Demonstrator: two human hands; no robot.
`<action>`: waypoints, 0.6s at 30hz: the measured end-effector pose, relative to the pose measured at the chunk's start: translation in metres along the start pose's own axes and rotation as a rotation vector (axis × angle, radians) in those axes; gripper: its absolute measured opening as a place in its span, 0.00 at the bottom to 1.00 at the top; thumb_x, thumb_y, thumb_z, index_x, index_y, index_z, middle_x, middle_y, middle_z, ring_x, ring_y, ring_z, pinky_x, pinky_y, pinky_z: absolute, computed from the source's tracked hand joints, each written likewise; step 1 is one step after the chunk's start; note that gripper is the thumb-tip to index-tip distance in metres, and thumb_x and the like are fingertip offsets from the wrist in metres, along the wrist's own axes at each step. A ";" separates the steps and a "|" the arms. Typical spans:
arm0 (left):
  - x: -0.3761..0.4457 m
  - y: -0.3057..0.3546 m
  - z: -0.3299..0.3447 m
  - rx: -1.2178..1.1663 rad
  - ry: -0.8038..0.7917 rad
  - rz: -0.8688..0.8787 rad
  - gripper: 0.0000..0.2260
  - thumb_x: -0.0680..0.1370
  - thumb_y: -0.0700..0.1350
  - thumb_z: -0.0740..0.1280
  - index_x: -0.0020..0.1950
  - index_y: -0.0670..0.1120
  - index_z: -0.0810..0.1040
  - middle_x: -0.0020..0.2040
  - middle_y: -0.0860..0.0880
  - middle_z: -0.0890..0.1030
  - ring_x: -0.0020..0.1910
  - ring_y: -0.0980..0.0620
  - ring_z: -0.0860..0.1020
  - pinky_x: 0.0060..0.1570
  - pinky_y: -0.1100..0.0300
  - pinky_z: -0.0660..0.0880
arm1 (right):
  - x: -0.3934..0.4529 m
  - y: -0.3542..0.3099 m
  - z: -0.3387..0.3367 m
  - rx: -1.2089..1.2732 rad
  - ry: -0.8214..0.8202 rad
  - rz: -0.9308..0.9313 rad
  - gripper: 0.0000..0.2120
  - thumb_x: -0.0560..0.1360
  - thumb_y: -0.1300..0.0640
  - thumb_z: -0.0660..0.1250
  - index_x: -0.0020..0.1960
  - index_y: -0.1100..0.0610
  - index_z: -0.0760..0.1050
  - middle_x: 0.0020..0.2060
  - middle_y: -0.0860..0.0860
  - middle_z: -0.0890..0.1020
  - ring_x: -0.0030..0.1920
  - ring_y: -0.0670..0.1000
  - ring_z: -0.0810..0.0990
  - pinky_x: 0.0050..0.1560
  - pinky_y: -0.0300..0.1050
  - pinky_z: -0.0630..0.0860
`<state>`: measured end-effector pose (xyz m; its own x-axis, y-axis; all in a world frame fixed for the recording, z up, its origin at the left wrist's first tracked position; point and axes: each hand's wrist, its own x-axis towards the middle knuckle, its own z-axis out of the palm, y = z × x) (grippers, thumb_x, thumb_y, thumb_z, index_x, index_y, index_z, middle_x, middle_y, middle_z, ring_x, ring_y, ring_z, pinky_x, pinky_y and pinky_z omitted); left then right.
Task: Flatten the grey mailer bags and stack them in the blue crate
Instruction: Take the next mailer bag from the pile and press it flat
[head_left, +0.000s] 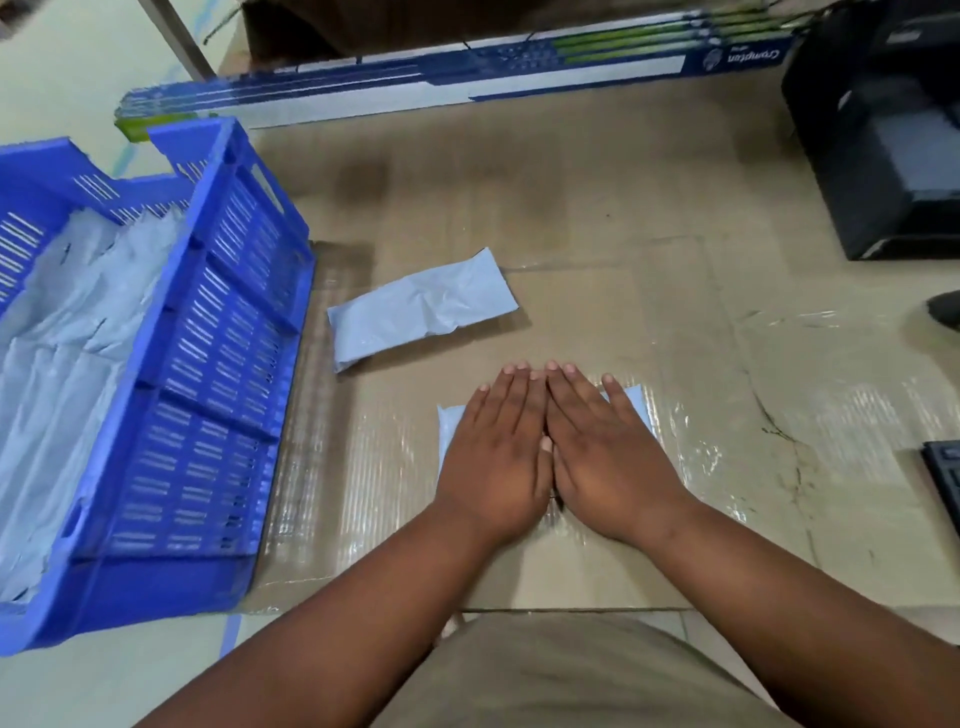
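Both hands lie flat, side by side, on a grey mailer bag (451, 422) near the front edge of the counter (649, 218); the left hand (496, 457) and the right hand (608, 457) touch along their inner edges, palms down, fingers straight and close together, pointing away from the person; neither grip is clenched, each is released and pressing with a flat palm; the bag under them is mostly hidden, only a pale strip showing beside the left hand and a corner beyond the right hand's outer fingers.

A second mailer bag (423, 306) lies further back and to the left, apart from the hands, untouched, creased and angled, one short end near the blue crate (208, 395); the crate stands at the left of the counter, its slotted wall facing the bags; inside it lies a crumpled heap of grey mailer bags (67, 332), rumpled rather than neat, reaching up toward the far wall.

The counter is covered in brown cardboard with strips of clear shiny tape over it; along its far edge lies a long blue and white box (467, 78) with green stripes; a black printer (883, 130) stands at the far right corner; the corner of a black keyboard (945, 478) shows at the right edge; the person's bare forearms reach in from below.
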<state>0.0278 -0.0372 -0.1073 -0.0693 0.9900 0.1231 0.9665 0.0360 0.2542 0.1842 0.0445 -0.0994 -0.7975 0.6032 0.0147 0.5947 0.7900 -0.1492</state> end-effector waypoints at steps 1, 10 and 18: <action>0.000 -0.001 0.001 0.004 -0.002 0.000 0.29 0.85 0.50 0.53 0.86 0.40 0.56 0.85 0.42 0.58 0.86 0.45 0.51 0.83 0.44 0.52 | 0.001 0.001 0.001 0.007 -0.006 0.003 0.31 0.84 0.49 0.47 0.86 0.57 0.53 0.85 0.54 0.55 0.85 0.54 0.50 0.83 0.61 0.49; -0.001 -0.002 0.005 0.071 -0.059 -0.015 0.29 0.86 0.51 0.49 0.86 0.40 0.53 0.86 0.43 0.54 0.86 0.47 0.49 0.83 0.45 0.51 | 0.002 0.003 0.006 0.074 -0.025 0.024 0.31 0.86 0.48 0.47 0.87 0.55 0.49 0.86 0.53 0.51 0.86 0.53 0.45 0.83 0.62 0.48; -0.004 0.002 0.000 0.141 -0.094 -0.044 0.31 0.87 0.60 0.48 0.87 0.45 0.55 0.87 0.46 0.51 0.86 0.50 0.46 0.83 0.42 0.50 | -0.013 0.014 -0.007 0.010 -0.080 0.019 0.32 0.84 0.44 0.46 0.85 0.54 0.55 0.86 0.54 0.54 0.85 0.54 0.48 0.80 0.71 0.46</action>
<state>0.0299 -0.0408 -0.1077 -0.0955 0.9952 0.0232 0.9885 0.0921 0.1195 0.2037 0.0486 -0.0949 -0.7920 0.6068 -0.0670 0.6089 0.7772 -0.1587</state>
